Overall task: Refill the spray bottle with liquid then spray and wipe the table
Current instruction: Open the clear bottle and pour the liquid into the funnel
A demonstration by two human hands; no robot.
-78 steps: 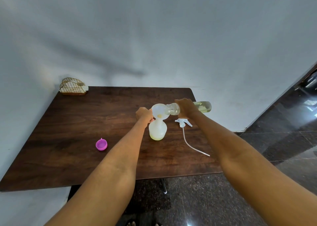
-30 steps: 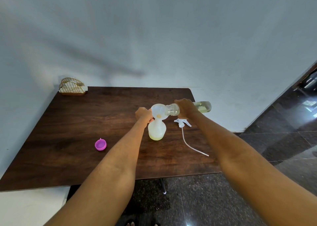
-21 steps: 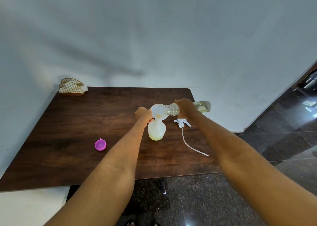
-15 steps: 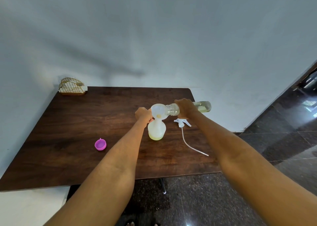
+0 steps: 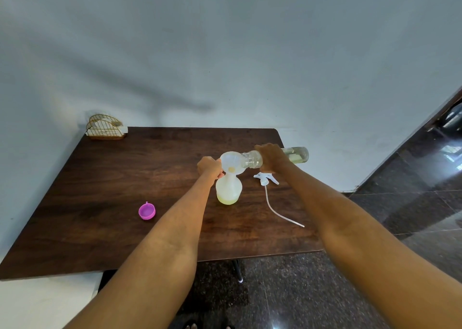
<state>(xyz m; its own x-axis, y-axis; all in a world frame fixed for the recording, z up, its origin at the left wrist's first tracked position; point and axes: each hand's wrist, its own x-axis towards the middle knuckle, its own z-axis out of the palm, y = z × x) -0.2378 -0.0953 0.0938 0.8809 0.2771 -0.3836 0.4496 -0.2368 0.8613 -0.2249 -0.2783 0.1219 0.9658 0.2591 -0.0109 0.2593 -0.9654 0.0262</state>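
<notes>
Two hands busy | right hand [image 5: 271, 157] grips tipped clear bottle [image 5: 295, 155] | left hand [image 5: 209, 166] pinches funnel [image 5: 231, 163]

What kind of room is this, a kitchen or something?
Likely a plain dining corner, home or small eatery, though that's uncertain: a dark wooden table against a bare wall, a wire napkin holder, and polished stone floor.

wire napkin holder [image 5: 105, 127] at table corner

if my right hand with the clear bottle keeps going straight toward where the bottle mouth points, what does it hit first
Probably the funnel: the clear bottle in the right hand lies nearly level, its mouth at the funnel's rim. Just past it is the left hand.
</notes>
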